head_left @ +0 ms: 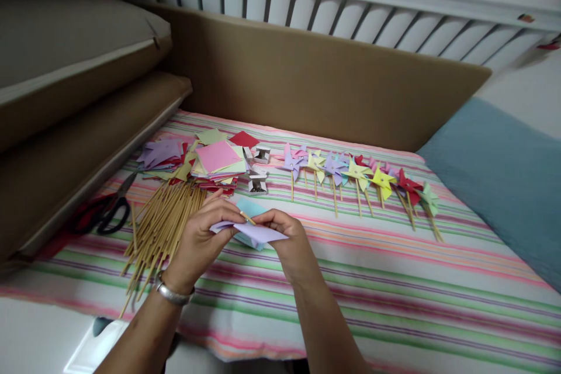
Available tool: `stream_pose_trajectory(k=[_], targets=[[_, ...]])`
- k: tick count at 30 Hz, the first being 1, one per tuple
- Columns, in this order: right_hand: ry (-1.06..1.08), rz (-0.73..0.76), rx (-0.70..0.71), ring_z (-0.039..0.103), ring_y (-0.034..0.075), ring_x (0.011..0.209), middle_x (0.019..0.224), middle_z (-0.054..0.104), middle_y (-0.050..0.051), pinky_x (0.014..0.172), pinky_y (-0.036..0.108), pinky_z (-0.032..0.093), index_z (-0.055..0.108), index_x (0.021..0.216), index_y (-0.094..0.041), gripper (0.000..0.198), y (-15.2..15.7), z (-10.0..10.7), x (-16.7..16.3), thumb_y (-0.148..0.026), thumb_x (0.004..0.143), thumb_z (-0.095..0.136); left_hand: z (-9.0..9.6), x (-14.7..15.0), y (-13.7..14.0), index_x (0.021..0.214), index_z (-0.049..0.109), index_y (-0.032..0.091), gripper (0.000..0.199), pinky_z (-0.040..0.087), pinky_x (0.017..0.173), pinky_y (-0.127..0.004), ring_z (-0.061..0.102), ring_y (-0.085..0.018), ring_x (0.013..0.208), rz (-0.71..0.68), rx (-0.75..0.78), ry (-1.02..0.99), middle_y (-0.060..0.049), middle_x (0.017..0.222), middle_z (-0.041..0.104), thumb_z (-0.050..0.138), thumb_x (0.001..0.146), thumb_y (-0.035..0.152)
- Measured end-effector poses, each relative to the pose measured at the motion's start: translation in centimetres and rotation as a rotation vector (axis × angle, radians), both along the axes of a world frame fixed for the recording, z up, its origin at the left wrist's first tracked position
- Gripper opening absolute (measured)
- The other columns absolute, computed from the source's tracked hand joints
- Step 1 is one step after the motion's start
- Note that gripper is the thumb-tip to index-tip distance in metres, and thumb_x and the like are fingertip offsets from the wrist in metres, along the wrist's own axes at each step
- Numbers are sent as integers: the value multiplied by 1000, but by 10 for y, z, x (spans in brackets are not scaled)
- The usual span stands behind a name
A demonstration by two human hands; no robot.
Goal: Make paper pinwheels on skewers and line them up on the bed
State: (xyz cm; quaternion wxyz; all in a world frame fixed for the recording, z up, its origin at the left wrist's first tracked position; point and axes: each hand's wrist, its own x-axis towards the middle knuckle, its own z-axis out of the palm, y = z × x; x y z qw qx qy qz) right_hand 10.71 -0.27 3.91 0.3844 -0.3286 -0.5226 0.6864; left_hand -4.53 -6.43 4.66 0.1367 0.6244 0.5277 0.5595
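Note:
Between my hands is a piece of lavender paper [258, 234], its edge bent up. My left hand [210, 225] is closed on its left side, with a metal band at the wrist. On the right, my right hand [283, 228] pinches the paper at its far edge. The short end of a wooden stick [248, 218] shows between the fingertips, by a small shiny spot; the rest of it is hidden. Light blue paper [251, 207] lies behind and below the lavender piece, partly covered.
Many thin wooden sticks [162, 228] lie left of my hands, beside black-handled scissors [111, 210]. Stacked coloured paper squares [219, 158] and small open boxes [258, 182] lie behind. Finished paper pinwheels [335, 169] line the striped cloth [394, 280]. Large cushions [79, 52] rise at left.

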Motion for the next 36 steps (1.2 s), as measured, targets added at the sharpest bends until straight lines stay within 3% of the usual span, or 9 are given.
stream_pose_trajectory(k=[23, 31, 36], targets=[[-28, -33, 7, 60, 14, 60, 66, 68, -1, 58, 25, 47, 69, 67, -20, 9, 0, 1, 0, -15, 58, 69, -2, 1, 2, 73, 68, 23, 4, 31, 103, -48, 62, -16, 75, 14, -27, -32, -1, 74, 68, 65, 74, 23], [-90, -54, 125, 51, 11, 56, 62, 59, -2, 57, 24, 41, 69, 66, -20, 10, 0, 1, 1, -13, 65, 62, -3, 6, 0, 68, 69, 20, 2, 45, 87, -36, 61, -18, 87, -18, -131, -275, -4, 84, 67, 69, 71, 21], [-101, -95, 231, 51, 12, 61, 64, 55, -2, 59, 24, 41, 68, 65, -21, 12, 0, -2, -2, -12, 65, 60, -3, 8, 1, 65, 66, 19, 5, 49, 79, -34, 62, -19, 83, -55, -211, -456, -4, 82, 67, 70, 68, 19]])
